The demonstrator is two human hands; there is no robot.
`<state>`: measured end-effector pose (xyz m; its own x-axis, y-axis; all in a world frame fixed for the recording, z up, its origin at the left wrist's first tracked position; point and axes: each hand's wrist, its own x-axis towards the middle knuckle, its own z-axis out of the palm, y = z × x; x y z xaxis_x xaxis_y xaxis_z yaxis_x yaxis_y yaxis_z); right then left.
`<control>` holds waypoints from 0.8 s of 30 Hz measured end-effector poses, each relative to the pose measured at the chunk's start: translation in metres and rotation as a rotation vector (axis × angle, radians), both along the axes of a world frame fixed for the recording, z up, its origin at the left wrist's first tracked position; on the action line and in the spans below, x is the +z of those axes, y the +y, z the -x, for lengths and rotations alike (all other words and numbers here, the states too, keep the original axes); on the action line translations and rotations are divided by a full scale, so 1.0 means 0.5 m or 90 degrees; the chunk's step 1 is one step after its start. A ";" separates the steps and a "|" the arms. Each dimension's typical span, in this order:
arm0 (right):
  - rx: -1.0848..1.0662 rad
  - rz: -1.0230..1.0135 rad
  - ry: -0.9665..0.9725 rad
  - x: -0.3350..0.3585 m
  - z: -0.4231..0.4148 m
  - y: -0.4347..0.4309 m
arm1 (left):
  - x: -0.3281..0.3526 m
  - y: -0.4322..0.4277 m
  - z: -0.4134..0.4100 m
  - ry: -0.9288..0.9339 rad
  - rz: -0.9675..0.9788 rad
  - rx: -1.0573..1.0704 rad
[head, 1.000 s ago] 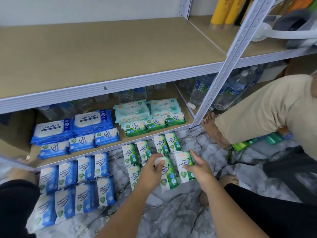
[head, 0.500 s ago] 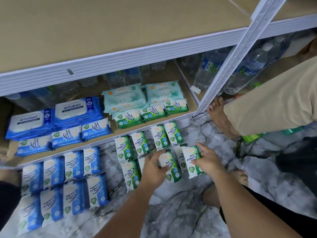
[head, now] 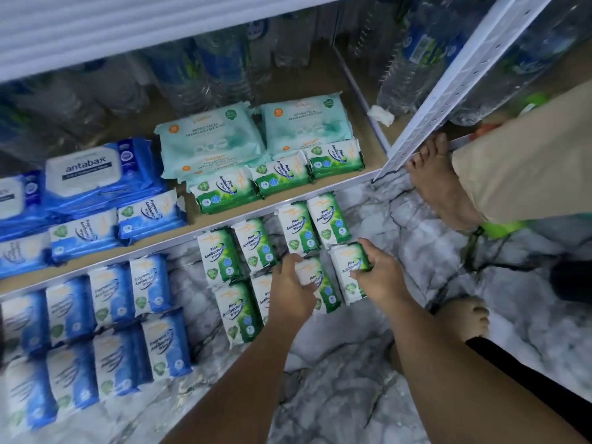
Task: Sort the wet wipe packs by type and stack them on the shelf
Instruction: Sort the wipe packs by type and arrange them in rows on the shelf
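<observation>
Marbled floor (head: 368,373) below shelf (head: 224,216): my left hand (head: 290,291) and right hand (head: 379,277) each grip a green pine pack (head: 347,270) at 12 o'clock; slick wrappers risk slipping.

It looked like a home storeroom: a white metal shelf (head: 282,200) held bottled water (head: 198,75) and wipe packs (head: 208,142), a marble-patterned floor (head: 400,219) lay below, and a barefoot person (head: 439,184) stood nearby.

A low shelf board (head: 288,91) across the upper frame carries wipe packs (head: 224,190) and water bottles (head: 198,72); the marble floor (head: 384,225) below holds green packs (head: 221,254) and blue packs (head: 150,283).
</observation>
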<state>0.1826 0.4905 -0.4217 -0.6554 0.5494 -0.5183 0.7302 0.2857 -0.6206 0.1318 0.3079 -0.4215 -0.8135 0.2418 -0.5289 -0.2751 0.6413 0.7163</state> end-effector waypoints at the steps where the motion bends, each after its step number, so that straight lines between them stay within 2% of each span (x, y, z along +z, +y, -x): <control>1: 0.023 -0.030 -0.011 -0.005 -0.001 -0.003 | -0.002 0.001 0.000 -0.006 0.002 -0.002; 8: 0.134 -0.204 -0.053 -0.023 -0.003 -0.014 | 0.004 0.018 0.014 0.030 0.137 -0.097; 12: 0.094 -0.248 -0.109 0.006 -0.011 -0.028 | 0.032 0.006 0.018 0.059 0.206 -0.138; 15: 0.095 -0.235 -0.119 0.045 -0.017 -0.055 | 0.062 -0.022 0.016 0.109 0.218 -0.168; 19: 0.094 -0.159 -0.094 0.118 -0.013 -0.106 | 0.125 -0.080 0.013 0.138 0.163 -0.189; 24: 0.185 -0.148 -0.034 0.229 -0.005 -0.188 | 0.237 -0.181 0.012 0.187 0.195 -0.209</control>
<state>0.1851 0.3967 -0.3070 -0.7765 0.4515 -0.4396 0.6278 0.6143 -0.4779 0.1256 0.2173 -0.3028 -0.8455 0.3783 -0.3768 0.1586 0.8517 0.4994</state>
